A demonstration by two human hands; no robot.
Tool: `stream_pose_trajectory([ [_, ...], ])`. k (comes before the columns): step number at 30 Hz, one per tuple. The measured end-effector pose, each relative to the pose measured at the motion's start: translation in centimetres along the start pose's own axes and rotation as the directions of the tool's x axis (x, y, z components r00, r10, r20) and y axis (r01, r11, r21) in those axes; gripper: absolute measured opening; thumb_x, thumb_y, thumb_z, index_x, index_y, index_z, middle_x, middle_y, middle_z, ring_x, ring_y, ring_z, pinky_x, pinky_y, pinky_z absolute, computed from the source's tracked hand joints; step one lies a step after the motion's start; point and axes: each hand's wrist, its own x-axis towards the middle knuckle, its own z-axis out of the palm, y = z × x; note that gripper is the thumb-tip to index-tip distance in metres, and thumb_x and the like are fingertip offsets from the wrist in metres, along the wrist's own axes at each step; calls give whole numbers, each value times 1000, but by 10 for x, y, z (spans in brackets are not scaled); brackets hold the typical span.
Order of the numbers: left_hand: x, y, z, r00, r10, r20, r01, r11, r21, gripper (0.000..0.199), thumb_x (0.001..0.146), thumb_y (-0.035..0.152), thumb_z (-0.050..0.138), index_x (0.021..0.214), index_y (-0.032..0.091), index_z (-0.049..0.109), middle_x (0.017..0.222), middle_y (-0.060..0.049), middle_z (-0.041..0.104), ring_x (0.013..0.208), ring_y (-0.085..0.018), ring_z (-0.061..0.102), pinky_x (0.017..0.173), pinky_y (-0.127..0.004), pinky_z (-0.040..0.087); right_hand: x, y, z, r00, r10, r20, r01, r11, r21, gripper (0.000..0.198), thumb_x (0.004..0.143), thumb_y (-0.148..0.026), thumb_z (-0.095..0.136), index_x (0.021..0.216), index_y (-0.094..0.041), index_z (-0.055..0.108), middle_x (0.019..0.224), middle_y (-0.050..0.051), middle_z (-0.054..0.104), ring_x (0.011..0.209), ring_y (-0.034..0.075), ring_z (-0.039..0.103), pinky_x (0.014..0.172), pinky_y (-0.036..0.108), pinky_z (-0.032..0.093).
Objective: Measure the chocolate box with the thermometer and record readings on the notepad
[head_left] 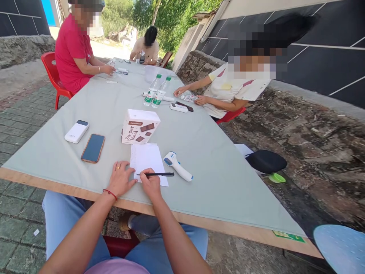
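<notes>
My right hand (151, 184) grips a black pen (159, 174), its tip close to the left side of a white sheet of paper (149, 160). Small writing runs along the sheet's left edge. Beside it, my left hand (122, 178) lies flat with fingers spread, touching the paper's left edge. To the right of the paper rests a white and blue infrared thermometer (178, 166). Behind the sheet stands a white and brown "Super Meal" box (140, 127). A phone (93, 148) in an orange-brown case lies left of the box, next to a white power bank (76, 131).
Two water bottles (155, 91) with green caps stand past the box. A white device (178, 107) and a dark phone lie near them. A clear plastic tub (156, 72) is farther back. Several people sit around the cloth-covered table (216, 182), handling small items.
</notes>
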Motion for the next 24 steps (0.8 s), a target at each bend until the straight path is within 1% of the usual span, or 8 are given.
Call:
stream_pose_trajectory([
  [6, 0, 1, -1, 1000, 4, 2, -4, 1000, 0, 34, 76, 35, 75, 107, 24, 66, 122, -9, 51, 119, -28, 45, 112, -51, 28, -1, 0, 0, 1000, -7, 25, 8, 1000, -24, 17, 68, -40, 50, 61, -24, 53, 57, -2, 56, 59, 17, 51, 58, 28, 41],
  [13, 0, 1, -2, 1000, 9, -4, -9, 1000, -1, 32, 78, 34, 74, 107, 24, 66, 122, -9, 51, 118, -28, 46, 111, -51, 28, -1, 1, 2, 1000, -5, 20, 6, 997, -79, 17, 68, -39, 50, 62, -24, 54, 57, -3, 57, 58, 17, 50, 61, 29, 40],
  [19, 0, 1, -3, 1000, 3, 4, -3, 1000, 11, 34, 77, 34, 75, 107, 24, 65, 122, -9, 51, 119, -28, 45, 112, -51, 28, 0, -1, 1, 1000, 0, -20, -1, 1000, -29, 17, 68, -39, 50, 61, -24, 52, 58, -2, 57, 60, 17, 51, 60, 28, 42],
  [24, 1, 1, -3, 1000, -2, 11, 2, 1000, -1, 33, 77, 34, 75, 107, 24, 65, 122, -9, 51, 120, -28, 45, 112, -51, 27, 0, -1, 1, 1000, 10, -17, -11, 999, -43, 17, 68, -40, 49, 61, -24, 52, 57, -3, 57, 59, 17, 51, 60, 28, 41],
])
